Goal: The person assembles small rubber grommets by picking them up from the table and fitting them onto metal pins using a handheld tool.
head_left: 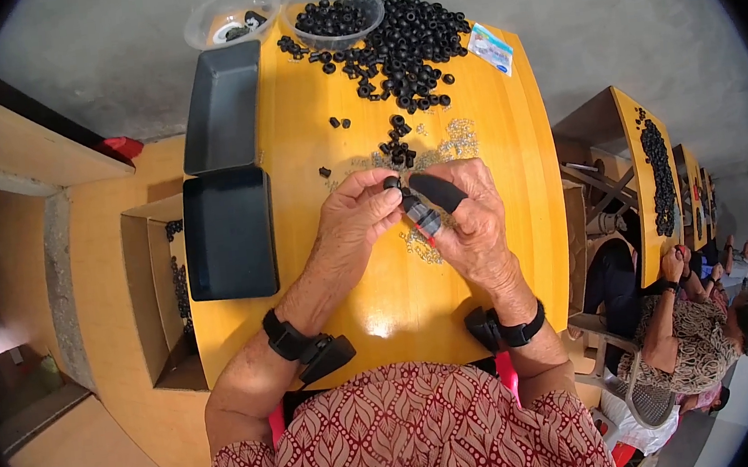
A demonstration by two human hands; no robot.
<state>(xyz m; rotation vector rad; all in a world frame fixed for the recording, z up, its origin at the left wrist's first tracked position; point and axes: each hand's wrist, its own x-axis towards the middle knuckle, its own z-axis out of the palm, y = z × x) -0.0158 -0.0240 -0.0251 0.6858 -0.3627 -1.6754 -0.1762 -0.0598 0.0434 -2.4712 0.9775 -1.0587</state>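
Note:
My left hand (353,222) pinches a small round black part (392,182) between thumb and fingertips. My right hand (484,223) is closed around a short hand tool (424,218) with a grey, see-through body and a red end. Its tip points at the black part, and I cannot make out whether they touch. A black sleeve (438,191) covers one finger of the right hand. Just beyond the hands lie a few black parts (398,152) and many tiny silvery pieces (459,140). More silvery pieces (420,247) lie under the right hand.
Two dark trays (220,109) (230,238) line the table's left edge. A heap of black parts (418,40) and clear tubs (232,17) (333,14) are at the far end, with a small packet (490,49). A cardboard box (151,300) stands left; co-workers (685,330) sit at right.

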